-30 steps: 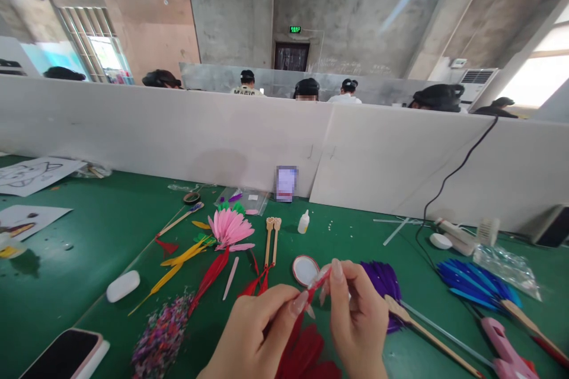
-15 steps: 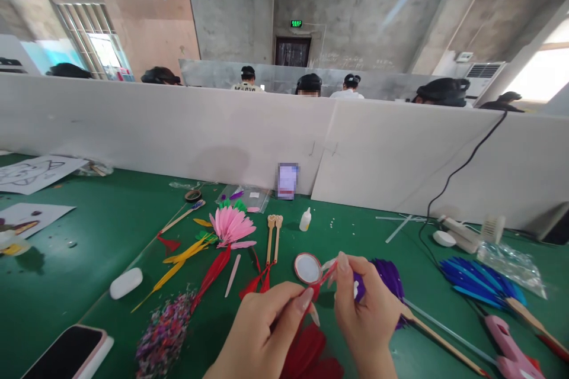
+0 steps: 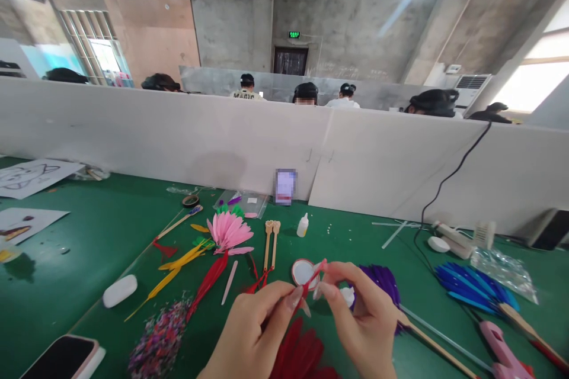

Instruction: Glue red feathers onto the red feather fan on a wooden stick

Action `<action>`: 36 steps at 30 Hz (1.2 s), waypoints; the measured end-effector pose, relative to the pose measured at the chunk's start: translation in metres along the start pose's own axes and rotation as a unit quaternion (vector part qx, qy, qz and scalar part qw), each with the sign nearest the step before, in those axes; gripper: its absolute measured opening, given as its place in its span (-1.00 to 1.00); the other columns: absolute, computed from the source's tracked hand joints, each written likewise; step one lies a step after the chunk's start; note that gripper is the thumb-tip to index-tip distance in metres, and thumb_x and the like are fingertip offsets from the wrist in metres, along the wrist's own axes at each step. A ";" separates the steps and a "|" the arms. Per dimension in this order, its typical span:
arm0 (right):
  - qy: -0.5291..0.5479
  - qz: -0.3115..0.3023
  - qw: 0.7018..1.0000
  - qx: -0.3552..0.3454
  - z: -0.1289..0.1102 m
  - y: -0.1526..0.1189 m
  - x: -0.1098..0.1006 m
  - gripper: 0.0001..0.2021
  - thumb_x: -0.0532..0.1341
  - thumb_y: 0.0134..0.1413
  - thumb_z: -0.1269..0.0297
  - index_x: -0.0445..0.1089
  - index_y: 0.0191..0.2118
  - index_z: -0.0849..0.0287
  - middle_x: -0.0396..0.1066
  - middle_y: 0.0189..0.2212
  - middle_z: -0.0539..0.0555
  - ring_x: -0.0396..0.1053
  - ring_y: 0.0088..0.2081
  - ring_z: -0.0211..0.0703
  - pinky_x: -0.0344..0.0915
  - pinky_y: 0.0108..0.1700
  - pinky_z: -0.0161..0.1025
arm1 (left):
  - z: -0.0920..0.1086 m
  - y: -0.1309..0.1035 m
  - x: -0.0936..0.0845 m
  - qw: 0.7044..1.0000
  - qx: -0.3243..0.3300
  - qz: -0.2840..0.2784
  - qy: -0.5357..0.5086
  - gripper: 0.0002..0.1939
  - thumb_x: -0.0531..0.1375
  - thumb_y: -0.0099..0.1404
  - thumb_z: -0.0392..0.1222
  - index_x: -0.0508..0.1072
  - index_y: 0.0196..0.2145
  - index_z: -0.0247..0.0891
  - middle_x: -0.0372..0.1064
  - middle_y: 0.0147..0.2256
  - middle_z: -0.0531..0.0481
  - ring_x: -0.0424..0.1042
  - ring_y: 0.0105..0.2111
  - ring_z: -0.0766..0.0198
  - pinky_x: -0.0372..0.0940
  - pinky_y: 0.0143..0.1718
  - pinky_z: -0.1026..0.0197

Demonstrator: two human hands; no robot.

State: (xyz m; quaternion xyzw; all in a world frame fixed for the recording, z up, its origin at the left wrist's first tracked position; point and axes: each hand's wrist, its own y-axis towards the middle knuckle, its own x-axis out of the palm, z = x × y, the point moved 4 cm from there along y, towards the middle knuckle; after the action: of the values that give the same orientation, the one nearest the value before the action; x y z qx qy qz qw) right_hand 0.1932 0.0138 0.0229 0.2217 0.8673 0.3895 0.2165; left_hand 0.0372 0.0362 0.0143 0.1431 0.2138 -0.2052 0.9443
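Note:
My left hand is closed in a pinch on a thin red strip, whose exact kind is too small to make out. Thumb and forefinger of my right hand close on the strip's upper end. Below both hands spreads a bunch of dark red feathers; whether the strip joins it is hidden. Just behind the fingers lies a round white lid with a red rim. A small white object shows past my right fingers, beside the purple feathers.
A pink feather flower, two wooden sticks and a white glue bottle stand or lie beyond my hands. To the right are blue feathers and a pink glue gun. A phone lies front left.
My right hand has shifted slightly down and left; its fingertips now sit closer to my left hand's. The view has tilted up and moved a little right.

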 end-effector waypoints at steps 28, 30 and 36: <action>-0.157 0.035 0.987 0.014 0.015 -0.005 0.014 -0.82 0.09 0.26 0.34 0.34 -0.37 0.18 0.36 -0.67 -0.08 0.29 -0.68 -0.35 0.21 -0.61 -0.44 | -0.002 0.004 0.012 0.999 0.013 -0.007 0.037 -0.63 -0.07 0.44 -0.06 0.42 -0.35 -0.26 0.31 -0.55 0.07 0.25 -0.58 0.37 0.10 -0.53 0.40; -0.176 0.041 0.983 -0.004 0.014 -0.005 0.013 -0.83 0.09 0.26 0.34 0.34 -0.37 0.18 0.37 -0.66 -0.06 0.31 -0.67 -0.35 0.21 -0.60 -0.44 | -0.002 0.004 0.012 0.999 0.010 -0.009 0.041 -0.64 -0.07 0.44 -0.08 0.43 -0.35 -0.26 0.34 -0.54 0.06 0.28 -0.57 0.37 0.11 -0.52 0.40; -0.214 0.053 0.975 -0.018 0.014 -0.005 0.011 -0.82 0.10 0.28 0.32 0.34 -0.36 0.19 0.39 -0.64 -0.05 0.31 -0.67 -0.34 0.21 -0.58 -0.42 | 0.001 0.005 0.014 0.999 0.003 -0.007 0.049 -0.64 -0.07 0.44 -0.10 0.44 -0.36 -0.26 0.36 -0.54 0.06 0.29 -0.57 0.37 0.10 -0.53 0.39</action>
State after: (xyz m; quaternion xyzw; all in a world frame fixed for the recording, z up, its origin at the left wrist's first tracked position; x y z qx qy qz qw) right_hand 0.1909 0.0255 0.0084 0.3419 0.7808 0.3592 0.3801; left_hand 0.0512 0.0356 0.0092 0.1541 0.2599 -0.2049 0.9310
